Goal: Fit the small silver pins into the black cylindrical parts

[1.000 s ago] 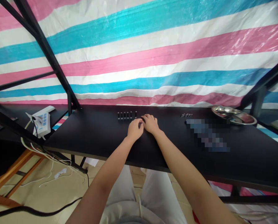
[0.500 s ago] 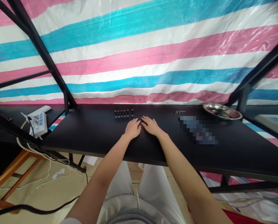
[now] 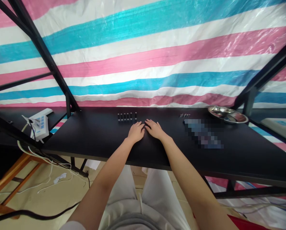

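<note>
Cylinders (image 3: 124,117), six counted, are being shown by the head view in a row beyond the left hand (image 3: 136,131), one slightly apart. Lining-up is looking done; whether the pieces (image 3: 185,115), too small to count, are being left over cannot be told. One plate (image 3: 226,114) is being seen nearby. Both left and right hand (image 3: 154,128) are being rested on the table (image 3: 90,137), fingers loosely spread, nothing being held.

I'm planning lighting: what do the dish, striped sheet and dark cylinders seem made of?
Dish: likely polished stainless steel, given its mirror-like highlights. Striped sheet: probably glossy plastic, judging by shiny creases. Dark cylinders: pale ends, perhaps metal or plastic; too small to tell.
</note>
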Demonstrator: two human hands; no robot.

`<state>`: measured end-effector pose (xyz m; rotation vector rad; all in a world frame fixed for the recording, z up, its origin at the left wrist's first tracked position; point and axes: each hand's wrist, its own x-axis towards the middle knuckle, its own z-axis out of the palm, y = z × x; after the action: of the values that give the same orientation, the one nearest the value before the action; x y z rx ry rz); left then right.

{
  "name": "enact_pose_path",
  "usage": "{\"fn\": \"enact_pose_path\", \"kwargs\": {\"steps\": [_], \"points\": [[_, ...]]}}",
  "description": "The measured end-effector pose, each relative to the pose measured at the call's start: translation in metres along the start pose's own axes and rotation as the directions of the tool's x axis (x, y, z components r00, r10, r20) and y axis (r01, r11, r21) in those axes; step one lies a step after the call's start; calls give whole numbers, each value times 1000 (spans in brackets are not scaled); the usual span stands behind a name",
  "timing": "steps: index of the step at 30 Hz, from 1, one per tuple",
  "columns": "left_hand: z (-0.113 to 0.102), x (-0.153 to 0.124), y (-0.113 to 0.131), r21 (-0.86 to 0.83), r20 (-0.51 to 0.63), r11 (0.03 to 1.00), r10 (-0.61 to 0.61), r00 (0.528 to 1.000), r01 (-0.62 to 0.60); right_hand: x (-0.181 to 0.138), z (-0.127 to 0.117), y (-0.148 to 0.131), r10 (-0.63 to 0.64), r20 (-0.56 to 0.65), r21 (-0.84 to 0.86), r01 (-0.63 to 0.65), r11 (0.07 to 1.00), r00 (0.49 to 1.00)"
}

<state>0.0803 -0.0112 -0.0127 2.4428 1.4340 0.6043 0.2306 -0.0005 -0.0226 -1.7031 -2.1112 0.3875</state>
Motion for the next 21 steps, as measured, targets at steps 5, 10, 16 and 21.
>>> {"fn": "enact_pose_path", "kwargs": {"steps": [5,10,16,21], "points": [[-1,-1,1,-11,-7,1000,1,1000,-1,1,0,1,-2,4,0,2,1000,1000],[-3,-1,3,-19,-42,1000,8,999,-8,0,-1,-1,-4,6,-9,4,1000,1000],[-17,-4,11,-99,-305,995,-57,951,28,-1,-5,-6,15,22,-15,-14,1000,1000],[-34,3,19,-100,-342,989,-138,930,110,-2,-7,-7,6,27,-14,-6,1000,1000]]}}
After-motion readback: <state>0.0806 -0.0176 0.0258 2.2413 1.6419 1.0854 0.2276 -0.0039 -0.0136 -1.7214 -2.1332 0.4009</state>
